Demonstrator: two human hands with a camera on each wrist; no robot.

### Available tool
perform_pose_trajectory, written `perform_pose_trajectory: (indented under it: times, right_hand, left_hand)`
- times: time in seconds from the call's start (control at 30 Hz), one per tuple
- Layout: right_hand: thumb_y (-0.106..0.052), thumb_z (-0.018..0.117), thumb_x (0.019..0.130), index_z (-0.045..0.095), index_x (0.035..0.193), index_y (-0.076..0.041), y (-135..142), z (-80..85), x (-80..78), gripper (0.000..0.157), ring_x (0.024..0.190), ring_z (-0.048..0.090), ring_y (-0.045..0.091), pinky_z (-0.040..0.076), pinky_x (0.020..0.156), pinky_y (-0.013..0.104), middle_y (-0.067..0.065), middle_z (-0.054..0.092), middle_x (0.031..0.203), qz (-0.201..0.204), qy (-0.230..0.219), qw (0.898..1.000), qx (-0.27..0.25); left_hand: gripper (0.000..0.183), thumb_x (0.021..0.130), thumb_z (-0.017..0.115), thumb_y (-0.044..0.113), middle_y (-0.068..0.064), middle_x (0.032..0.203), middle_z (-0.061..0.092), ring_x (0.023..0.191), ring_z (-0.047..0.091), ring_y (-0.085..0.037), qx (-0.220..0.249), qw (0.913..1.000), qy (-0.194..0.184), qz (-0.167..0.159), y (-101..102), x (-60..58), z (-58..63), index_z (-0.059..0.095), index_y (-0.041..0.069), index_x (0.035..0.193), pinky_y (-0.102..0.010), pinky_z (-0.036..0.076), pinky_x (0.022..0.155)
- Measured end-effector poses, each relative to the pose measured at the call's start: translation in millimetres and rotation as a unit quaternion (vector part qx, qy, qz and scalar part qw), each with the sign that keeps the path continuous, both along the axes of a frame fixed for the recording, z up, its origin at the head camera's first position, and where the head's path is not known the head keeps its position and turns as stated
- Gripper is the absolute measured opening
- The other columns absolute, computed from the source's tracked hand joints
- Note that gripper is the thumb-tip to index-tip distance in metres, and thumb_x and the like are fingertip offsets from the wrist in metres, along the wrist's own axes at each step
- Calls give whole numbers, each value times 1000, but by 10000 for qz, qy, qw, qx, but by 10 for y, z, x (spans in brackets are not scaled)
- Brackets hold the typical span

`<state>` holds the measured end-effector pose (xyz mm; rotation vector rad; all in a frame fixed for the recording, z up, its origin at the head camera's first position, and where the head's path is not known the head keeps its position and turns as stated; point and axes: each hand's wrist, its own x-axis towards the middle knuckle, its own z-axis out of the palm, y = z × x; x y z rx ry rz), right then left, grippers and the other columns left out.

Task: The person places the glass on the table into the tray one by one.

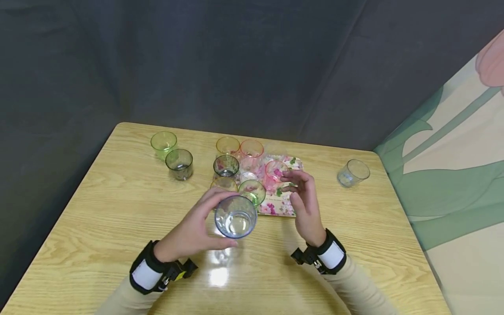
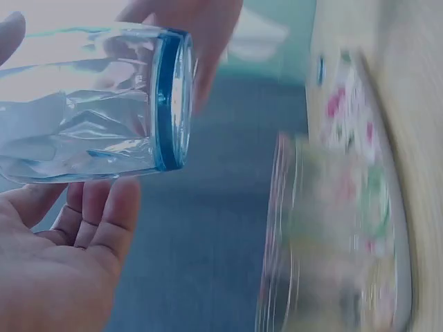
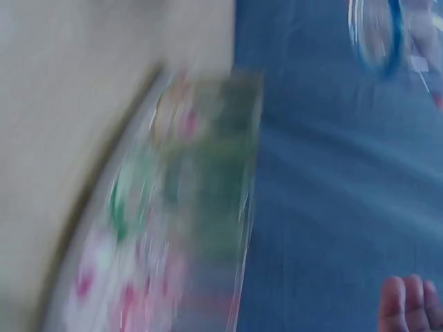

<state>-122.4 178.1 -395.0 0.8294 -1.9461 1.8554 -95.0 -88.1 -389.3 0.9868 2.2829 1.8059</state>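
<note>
My left hand (image 1: 193, 232) grips a clear glass with a blue rim (image 1: 235, 217), thumb on the near side and fingers round the far side, raised over the table in front of the tray. In the left wrist view the glass (image 2: 83, 104) lies sideways across the picture, fingers of the left hand (image 2: 62, 256) around it. My right hand (image 1: 305, 205) hovers over the right part of the floral tray (image 1: 283, 208), its fingers spread and slightly bent, holding nothing. Close to its fingertips stands a pink glass (image 1: 275, 173). The right wrist view is blurred.
Several tinted glasses stand on the tray, among them a green glass (image 1: 252, 192) and a dark glass (image 1: 226, 167). At the left are a light green glass (image 1: 163, 143) and a grey glass (image 1: 180, 165). A clear glass (image 1: 353, 173) tilts at the right.
</note>
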Motion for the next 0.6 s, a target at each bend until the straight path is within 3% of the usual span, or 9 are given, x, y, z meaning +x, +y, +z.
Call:
perform_pose_trajectory:
  times: [0.13,0.27,0.37,0.5,0.6]
  right_hand:
    - [-39,29,102,16,144,6,-197,20,137,63,130,28,43,35,108,36,20,30,148,965,-418,9945,37]
    - [-49,12,101,1,148,3,-320,25,271,71,137,13,42,23,115,34,17,13,157,1790,-774,9807,115]
    - [-52,5,99,-10,147,4,-365,51,338,75,138,4,43,18,116,31,19,2,158,2318,-785,9695,114]
    - [-58,5,96,-17,146,2,-384,107,371,81,138,-1,42,17,116,32,20,-6,157,2833,-824,9555,40]
    - [-62,9,95,-18,146,1,-376,136,374,85,138,-1,41,18,116,34,18,-7,158,3017,-863,9495,-18]
  left_hand:
    - [88,63,87,30,3,127,45,118,43,-17,71,9989,-8,-461,184,101,5,43,26,139,-51,43,100]
    - [94,63,86,30,-1,131,45,119,43,-17,10,9971,241,-717,286,139,-28,38,20,143,-47,43,101]
    - [107,62,87,25,-6,132,46,119,43,-18,157,9962,139,-845,318,143,-41,25,14,149,-41,43,102]
    - [119,60,88,17,-9,130,49,121,44,-20,537,9938,-182,-960,332,150,-27,12,16,151,-38,41,105]
    - [119,58,88,14,-10,129,51,119,46,-20,684,9942,-96,-819,331,145,-26,14,14,151,-38,43,103]
